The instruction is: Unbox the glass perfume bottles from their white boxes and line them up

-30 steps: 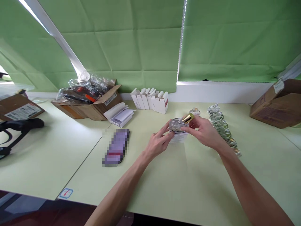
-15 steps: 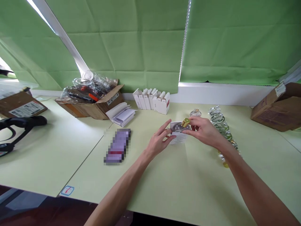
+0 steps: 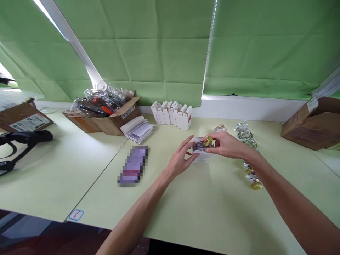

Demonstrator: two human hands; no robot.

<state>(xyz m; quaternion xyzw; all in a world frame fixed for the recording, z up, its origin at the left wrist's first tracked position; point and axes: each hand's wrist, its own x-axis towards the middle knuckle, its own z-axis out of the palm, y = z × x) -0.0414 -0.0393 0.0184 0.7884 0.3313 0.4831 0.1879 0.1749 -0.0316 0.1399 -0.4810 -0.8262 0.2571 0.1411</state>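
Note:
A small glass bottle with a gold cap (image 3: 208, 140), which looks like a perfume bottle, lies tilted at the top of a white box (image 3: 201, 157). My right hand (image 3: 222, 144) pinches the bottle from the right, thumb in front, fingers behind. On the left side, my left hand (image 3: 181, 156) is closed around the box's upper edge, its thumb on the front and its fingers behind. The box's lower part shows small print. How deep the bottle sits in the box cannot be made out. Right of my hands stands a row of similar glass bottles (image 3: 244, 135), partly hidden by my right forearm.
White boxes (image 3: 171, 115) stand along the wall. A white folded booklet or opened carton (image 3: 138, 131) lies beside a cardboard box of plastic-wrapped items (image 3: 117, 122). A blurred purple phone-like object (image 3: 132, 165) lies left. Another cardboard box (image 3: 313, 124) stands right; a black headset (image 3: 26, 141) is far left.
My right hand and the bottle have shifted slightly left and down, closer to the box. My left fingers have closed in around the box's edge.

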